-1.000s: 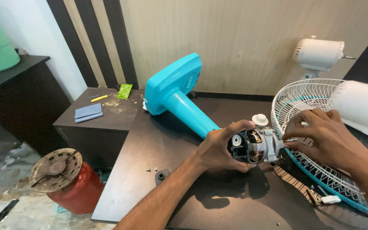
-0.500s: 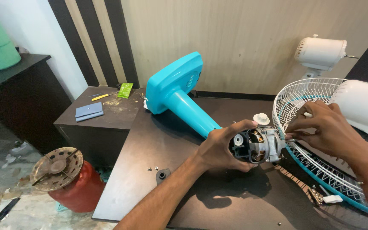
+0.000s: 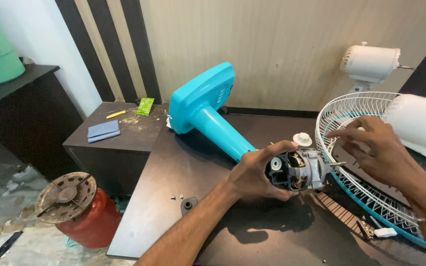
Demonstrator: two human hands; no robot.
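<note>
On the dark table (image 3: 183, 162), the left hand (image 3: 252, 175) clasps the exposed fan motor (image 3: 297, 170) by its rigid housing, likely heavy with delicate windings, while the right hand (image 3: 378, 150) hovers open beside the white grille (image 3: 366, 197).

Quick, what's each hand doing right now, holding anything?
Left hand: closed around the exposed fan motor.
Right hand: open, fingers spread, holding nothing, hovering over the white fan grille.
</note>
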